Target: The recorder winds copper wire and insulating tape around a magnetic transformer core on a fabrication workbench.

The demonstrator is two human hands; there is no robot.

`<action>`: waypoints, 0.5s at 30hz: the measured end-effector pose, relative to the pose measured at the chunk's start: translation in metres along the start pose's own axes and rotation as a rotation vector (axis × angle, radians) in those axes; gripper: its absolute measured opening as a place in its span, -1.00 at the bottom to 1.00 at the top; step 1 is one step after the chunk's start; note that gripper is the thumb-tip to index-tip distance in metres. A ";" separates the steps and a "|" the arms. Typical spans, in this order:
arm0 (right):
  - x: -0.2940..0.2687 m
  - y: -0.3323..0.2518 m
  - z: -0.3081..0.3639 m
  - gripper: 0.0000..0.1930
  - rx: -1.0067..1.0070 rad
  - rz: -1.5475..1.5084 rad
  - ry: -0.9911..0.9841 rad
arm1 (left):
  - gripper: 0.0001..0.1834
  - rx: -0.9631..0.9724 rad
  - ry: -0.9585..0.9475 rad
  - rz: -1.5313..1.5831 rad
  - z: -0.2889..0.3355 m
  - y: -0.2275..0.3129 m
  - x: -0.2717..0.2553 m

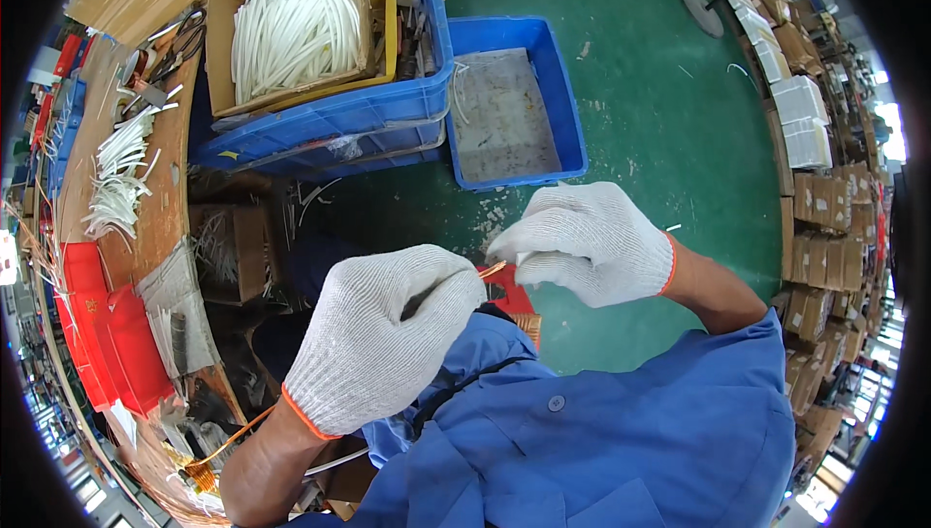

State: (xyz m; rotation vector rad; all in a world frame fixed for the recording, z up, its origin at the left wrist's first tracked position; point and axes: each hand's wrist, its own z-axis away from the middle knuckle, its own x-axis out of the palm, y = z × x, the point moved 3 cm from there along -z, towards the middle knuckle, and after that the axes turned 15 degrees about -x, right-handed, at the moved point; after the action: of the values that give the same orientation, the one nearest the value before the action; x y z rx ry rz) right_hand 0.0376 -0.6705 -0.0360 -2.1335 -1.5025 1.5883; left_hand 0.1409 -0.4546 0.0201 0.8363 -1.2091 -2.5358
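Note:
White knitted gloves with orange cuffs cover both hands, which are held close together in front of my body. A copper-coloured wire end (494,269) sticks out from the pinched thumb and fingers of my left hand (386,334). Just right of it, my right hand (596,245) is closed, thumb against fingers, at the wire's tip. A small white bit shows between those right fingers, too hidden to name. An orange wire (238,438) runs behind my left wrist toward the bench.
A carton of white tubes (299,29) sits on stacked blue crates (339,121). Beside it on the green floor stands a blue bin (572,126). The wooden bench (175,160) at left carries white tubes (121,174), scissors (184,41) and a red bin (107,324). Cartons (824,261) line the right side.

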 end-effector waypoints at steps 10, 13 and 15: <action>0.004 0.000 -0.008 -0.67 0.006 0.089 -0.093 | -0.74 -0.013 0.001 -0.026 -0.002 -0.003 -0.002; 0.006 0.001 -0.003 -0.67 0.015 0.122 -0.119 | -0.74 0.014 0.008 0.002 -0.002 -0.002 -0.001; 0.007 0.004 -0.001 -0.68 -0.029 0.106 -0.072 | -0.74 0.006 -0.002 -0.001 -0.003 -0.001 -0.001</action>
State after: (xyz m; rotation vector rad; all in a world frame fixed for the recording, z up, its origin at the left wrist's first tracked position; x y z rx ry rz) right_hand 0.0411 -0.6667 -0.0429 -2.2290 -1.4647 1.7052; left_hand 0.1434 -0.4550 0.0184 0.8362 -1.2176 -2.5355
